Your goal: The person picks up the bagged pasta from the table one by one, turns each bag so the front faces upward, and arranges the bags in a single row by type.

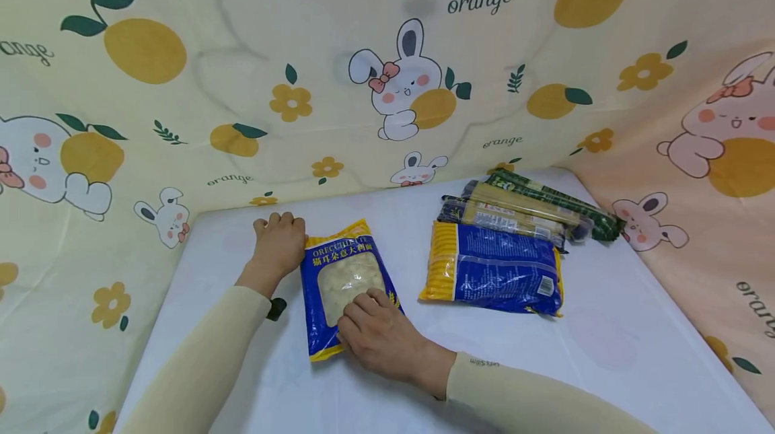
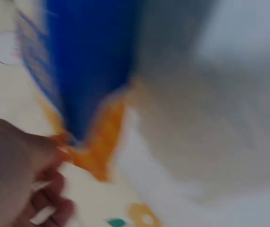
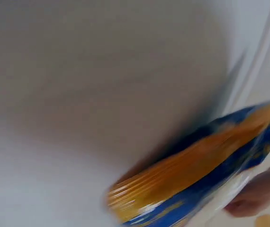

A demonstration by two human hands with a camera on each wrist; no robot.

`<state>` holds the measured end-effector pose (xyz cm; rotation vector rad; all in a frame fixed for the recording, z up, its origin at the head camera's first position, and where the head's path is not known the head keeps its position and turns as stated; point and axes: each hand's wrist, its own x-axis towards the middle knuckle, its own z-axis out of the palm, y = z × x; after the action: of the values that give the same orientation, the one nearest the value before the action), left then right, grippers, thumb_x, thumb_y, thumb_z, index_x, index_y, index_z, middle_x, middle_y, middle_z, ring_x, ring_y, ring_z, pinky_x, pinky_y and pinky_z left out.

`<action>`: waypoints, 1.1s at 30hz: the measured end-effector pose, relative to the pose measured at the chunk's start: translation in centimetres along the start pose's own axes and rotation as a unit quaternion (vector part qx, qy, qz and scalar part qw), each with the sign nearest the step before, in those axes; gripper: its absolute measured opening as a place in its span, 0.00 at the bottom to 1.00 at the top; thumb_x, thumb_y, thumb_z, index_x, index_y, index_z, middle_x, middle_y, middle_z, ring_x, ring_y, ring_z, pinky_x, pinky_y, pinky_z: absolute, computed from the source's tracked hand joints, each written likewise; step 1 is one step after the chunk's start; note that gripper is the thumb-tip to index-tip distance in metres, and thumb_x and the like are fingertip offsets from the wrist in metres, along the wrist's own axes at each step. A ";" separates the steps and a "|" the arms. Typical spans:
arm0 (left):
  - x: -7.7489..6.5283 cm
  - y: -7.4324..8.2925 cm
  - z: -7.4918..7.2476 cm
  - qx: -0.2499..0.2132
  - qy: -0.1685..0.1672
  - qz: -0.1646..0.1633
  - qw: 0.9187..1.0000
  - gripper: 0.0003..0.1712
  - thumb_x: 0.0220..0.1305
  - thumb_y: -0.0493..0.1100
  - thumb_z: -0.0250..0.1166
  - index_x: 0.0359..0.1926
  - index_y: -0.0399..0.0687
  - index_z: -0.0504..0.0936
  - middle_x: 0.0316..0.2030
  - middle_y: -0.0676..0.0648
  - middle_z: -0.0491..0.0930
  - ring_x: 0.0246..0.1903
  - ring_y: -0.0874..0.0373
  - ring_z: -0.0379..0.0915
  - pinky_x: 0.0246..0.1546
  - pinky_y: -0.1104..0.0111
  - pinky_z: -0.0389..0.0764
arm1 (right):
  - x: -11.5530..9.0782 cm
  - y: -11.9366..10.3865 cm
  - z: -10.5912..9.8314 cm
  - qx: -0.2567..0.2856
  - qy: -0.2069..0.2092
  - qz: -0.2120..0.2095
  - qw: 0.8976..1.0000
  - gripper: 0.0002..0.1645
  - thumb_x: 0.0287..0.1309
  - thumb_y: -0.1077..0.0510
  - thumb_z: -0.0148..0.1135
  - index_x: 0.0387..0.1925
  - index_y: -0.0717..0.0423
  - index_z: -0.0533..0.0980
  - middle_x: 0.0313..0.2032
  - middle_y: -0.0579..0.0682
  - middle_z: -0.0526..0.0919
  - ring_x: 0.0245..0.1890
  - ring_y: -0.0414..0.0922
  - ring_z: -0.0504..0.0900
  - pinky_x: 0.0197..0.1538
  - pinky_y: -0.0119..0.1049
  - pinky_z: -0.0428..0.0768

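Note:
A blue and yellow bag of orecchiette (image 1: 353,279), its clear window and printed name facing up, is between both hands left of the table's middle. My left hand (image 1: 276,245) holds the bag's upper left corner; in the left wrist view its thumb and finger pinch the yellow end of the bag (image 2: 97,151). At the lower right edge, my right hand (image 1: 384,336) grips the bag with curled fingers, part of them hidden. The right wrist view, blurred, shows the bag (image 3: 187,175) tilted above the white surface, with the right hand (image 3: 263,191) at its side.
To the right lies a second blue and yellow bag (image 1: 502,269), barcode side up. Behind it are stacked long clear packs of pasta (image 1: 505,215) and a dark green pack (image 1: 557,202). Printed cloth (image 1: 327,57) hangs around the white table (image 1: 484,346).

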<state>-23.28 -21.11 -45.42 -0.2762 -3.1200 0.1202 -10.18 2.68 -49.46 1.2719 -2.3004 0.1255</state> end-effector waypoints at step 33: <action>-8.8 1.3 4.0 -0.041 -0.085 0.195 0.976 0.61 0.67 0.81 0.52 0.86 0.51 0.45 0.85 0.43 0.44 0.84 0.37 0.33 0.75 0.28 0.40 | -4.0 4.3 1.4 -0.019 -0.189 0.116 0.975 0.33 0.80 0.38 0.49 0.73 0.52 0.74 0.74 0.54 0.74 0.78 0.54 0.66 0.80 0.60 0.57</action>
<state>-14.43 -21.65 -49.52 -0.9252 -3.1957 0.0157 -12.46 7.67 -51.88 1.0752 -2.7587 -0.0898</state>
